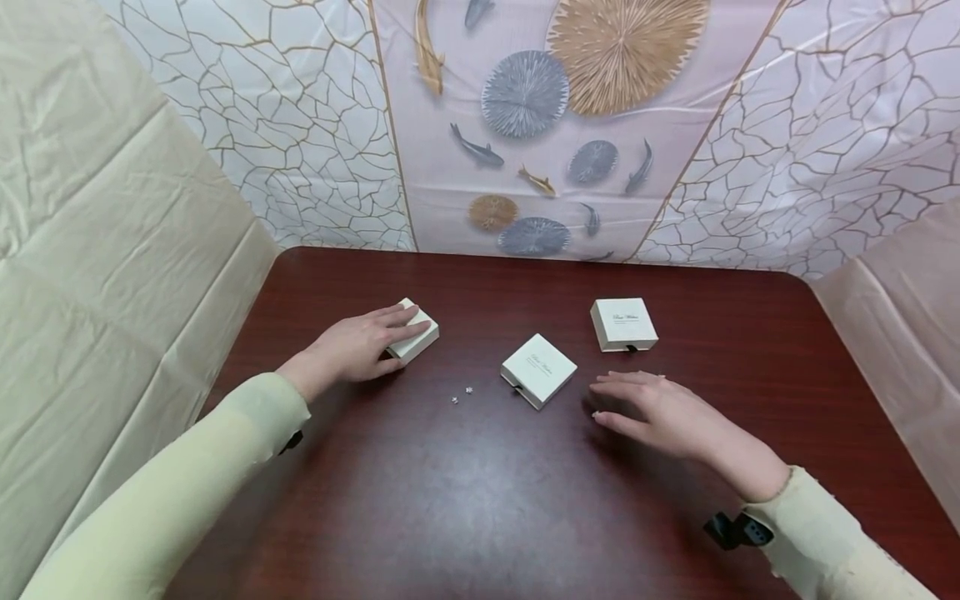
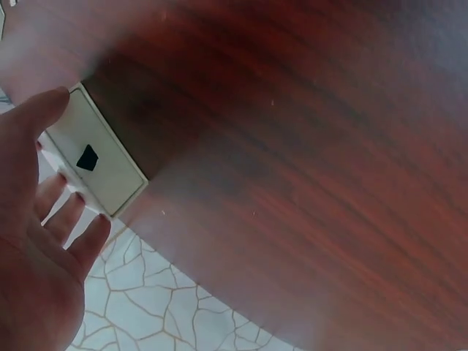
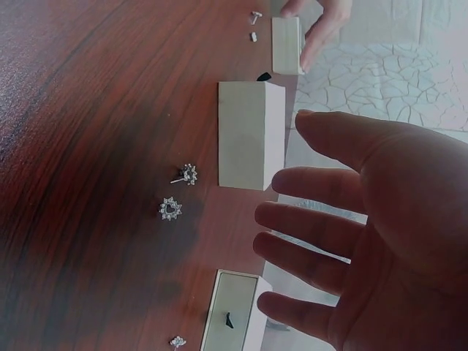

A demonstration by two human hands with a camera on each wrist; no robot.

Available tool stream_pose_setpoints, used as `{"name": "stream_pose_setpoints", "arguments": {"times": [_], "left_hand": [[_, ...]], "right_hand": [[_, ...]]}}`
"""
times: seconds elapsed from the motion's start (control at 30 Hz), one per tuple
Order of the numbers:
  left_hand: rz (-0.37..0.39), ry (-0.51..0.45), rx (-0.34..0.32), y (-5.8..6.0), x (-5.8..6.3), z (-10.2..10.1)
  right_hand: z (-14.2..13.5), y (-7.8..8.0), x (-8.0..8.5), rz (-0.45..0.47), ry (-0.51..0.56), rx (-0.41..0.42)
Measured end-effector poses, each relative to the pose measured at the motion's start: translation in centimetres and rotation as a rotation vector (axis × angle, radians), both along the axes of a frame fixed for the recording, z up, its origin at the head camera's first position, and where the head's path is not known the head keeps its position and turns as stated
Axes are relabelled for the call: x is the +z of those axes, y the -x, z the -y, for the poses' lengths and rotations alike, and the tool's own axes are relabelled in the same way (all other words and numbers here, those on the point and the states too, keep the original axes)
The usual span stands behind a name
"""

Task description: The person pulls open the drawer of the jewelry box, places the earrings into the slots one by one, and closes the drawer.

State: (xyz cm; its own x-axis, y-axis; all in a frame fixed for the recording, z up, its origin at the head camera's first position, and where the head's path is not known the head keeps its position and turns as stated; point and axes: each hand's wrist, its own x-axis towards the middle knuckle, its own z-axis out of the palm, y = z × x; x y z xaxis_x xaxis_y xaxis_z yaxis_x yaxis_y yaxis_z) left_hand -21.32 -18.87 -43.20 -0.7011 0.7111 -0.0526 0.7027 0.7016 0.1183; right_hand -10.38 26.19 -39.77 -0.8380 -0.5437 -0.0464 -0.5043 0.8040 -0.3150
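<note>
My left hand holds a small white box at the left, its fingers across the lid and its thumb at the near end. In the left wrist view, a black ribbon tab shows on that box's side. My right hand is held above the table with fingers extended and nothing in its grasp. Nearest to it are a middle white box and a right white box. In the right wrist view, flower-shaped stud earrings lie on the wood beside these boxes.
Two tiny earrings lie between the left and middle boxes. Another flower stud sits near the right box. The dark red wooden table meets a patterned cloth at its back edge. Pale cloth hangs at the sides.
</note>
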Motion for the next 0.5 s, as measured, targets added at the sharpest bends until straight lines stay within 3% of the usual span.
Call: {"name": "stream_pose_setpoints", "arguments": {"times": [0.13,0.5], "left_hand": [[-0.034,0.005,0.069,-0.7,-0.3,-0.6],[-0.117,0.066,0.363,-2.7,-0.9,-4.1]], "right_hand": [[0.2,0.0,0.0,0.002,0.001,0.007],[0.9,0.4,0.4,-0.011,0.019,0.041]]}}
